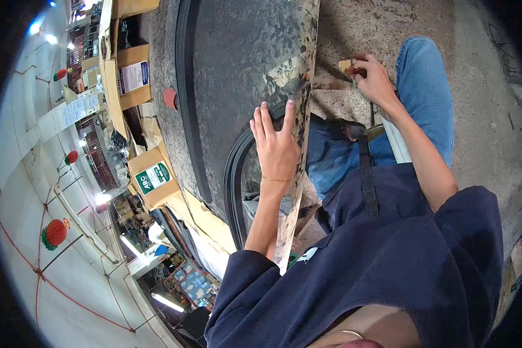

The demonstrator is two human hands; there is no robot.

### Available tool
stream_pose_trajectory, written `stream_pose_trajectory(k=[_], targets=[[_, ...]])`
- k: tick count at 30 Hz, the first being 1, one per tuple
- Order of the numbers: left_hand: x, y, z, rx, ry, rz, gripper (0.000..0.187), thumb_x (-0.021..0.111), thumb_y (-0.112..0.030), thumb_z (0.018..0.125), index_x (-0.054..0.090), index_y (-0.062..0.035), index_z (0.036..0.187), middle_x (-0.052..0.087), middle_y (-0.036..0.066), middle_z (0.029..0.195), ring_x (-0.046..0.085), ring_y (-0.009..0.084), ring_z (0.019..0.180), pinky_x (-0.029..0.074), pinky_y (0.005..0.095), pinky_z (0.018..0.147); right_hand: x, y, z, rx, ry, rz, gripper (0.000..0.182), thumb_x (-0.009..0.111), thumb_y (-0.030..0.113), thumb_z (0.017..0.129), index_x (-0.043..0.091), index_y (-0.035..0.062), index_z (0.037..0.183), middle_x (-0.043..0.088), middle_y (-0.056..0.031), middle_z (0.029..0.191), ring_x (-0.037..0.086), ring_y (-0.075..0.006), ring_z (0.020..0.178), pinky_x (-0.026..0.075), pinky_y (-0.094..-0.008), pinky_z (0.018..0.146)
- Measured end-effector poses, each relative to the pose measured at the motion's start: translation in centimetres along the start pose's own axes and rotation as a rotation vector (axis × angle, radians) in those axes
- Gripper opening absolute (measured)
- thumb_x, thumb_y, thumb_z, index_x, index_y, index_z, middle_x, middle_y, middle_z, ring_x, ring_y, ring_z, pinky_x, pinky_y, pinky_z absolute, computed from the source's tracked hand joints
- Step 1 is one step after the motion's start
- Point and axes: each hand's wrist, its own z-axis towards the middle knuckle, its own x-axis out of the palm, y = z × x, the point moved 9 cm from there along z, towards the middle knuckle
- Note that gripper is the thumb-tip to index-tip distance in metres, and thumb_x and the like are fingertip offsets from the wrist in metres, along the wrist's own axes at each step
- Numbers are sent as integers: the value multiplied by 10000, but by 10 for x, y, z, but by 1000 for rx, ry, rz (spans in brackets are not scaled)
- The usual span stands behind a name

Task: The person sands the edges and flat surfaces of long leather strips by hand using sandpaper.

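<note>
My left hand (pixel 277 152), with a thin bracelet at the wrist, lies on the worn dark tabletop (pixel 238 69) near its edge. Its fingers are spread, with the tips beside the curved end of a bundle of black strips (pixel 233 168). Out past the table edge, beside my jeans-covered knee, my right hand (pixel 374 81) pinches a small tan piece (pixel 345 65) between its fingers. Another long black bundle (pixel 185 75) runs along the tabletop, with a small red piece (pixel 169 98) next to it.
Open cardboard boxes (pixel 134 78) stand along the far side of the table, one with a green ABC label (pixel 153 177). A concrete floor (pixel 481 116) is at the right. Grey cloth (pixel 265 205) shows near my left forearm. Shelves, lamps and red hanging ornaments (pixel 56 232) are at the left.
</note>
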Motion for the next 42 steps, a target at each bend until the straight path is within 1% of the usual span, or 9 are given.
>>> stream_pose_trajectory(k=[9,13,18,23,28,30,32,37,42], targets=[[-6,7,2,5,-53,-62,643,533,-24,870,431,-45,1505,455,309,1461,456,488,1351,369,540,1157,3,-3,1,105,120,100,252,670,-3,835,726,-17,1080,760,-164,1002,727,-240,961,539,-339,885],[-10,8,3,37,-67,-19,598,548,-38,896,439,-7,1484,512,296,1414,499,461,1311,395,511,1130,1,-3,2,58,96,119,317,703,40,852,699,-20,1163,761,-146,1047,720,-225,952,545,-329,857],[-13,30,12,54,-126,-317,414,657,-62,900,583,26,1298,648,194,1145,600,377,1037,485,471,919,16,-16,-3,421,305,826,348,746,126,893,648,-12,1197,717,-68,1034,686,-172,861,549,-318,780],[-14,-5,4,115,-301,-320,393,658,-41,890,597,47,1267,634,185,1121,601,370,1009,490,458,881,-7,27,-18,339,194,1071,182,684,189,955,641,39,1048,671,-42,965,628,-131,912,494,-281,794],[-6,-10,-2,73,-295,-193,470,651,-53,883,567,76,1327,627,198,1198,607,363,1074,490,470,924,-11,90,-50,35,-6,641,139,592,136,1017,627,28,1099,684,-48,1030,594,-109,887,485,-285,805],[-4,-11,-2,66,-323,-184,477,639,-37,878,561,84,1333,622,208,1252,601,375,1155,484,468,987,8,138,-74,-111,149,525,308,537,33,1020,602,-3,1319,643,-121,1359,588,-189,1267,427,-338,1112],[-4,-9,-3,64,-324,-199,490,637,-27,869,555,91,1338,615,216,1290,596,382,1186,478,468,1013,28,176,-110,-611,78,125,500,550,-80,937,532,-14,1433,581,-222,1422,520,-345,1383,390,-430,1175],[-7,-8,-3,53,-355,-275,519,630,-18,857,536,112,1350,573,241,1400,579,399,1256,473,466,1050,33,174,-111,-653,145,-36,730,604,-119,731,487,-50,1449,472,-250,1514,426,-378,1441,359,-443,1203],[-7,-9,-1,58,-418,-237,499,620,0,860,548,120,1338,580,266,1392,597,418,1236,488,470,1040,32,153,-108,-540,112,-148,827,623,-131,708,436,-14,1504,450,-234,1536,404,-375,1454,367,-434,1203]])
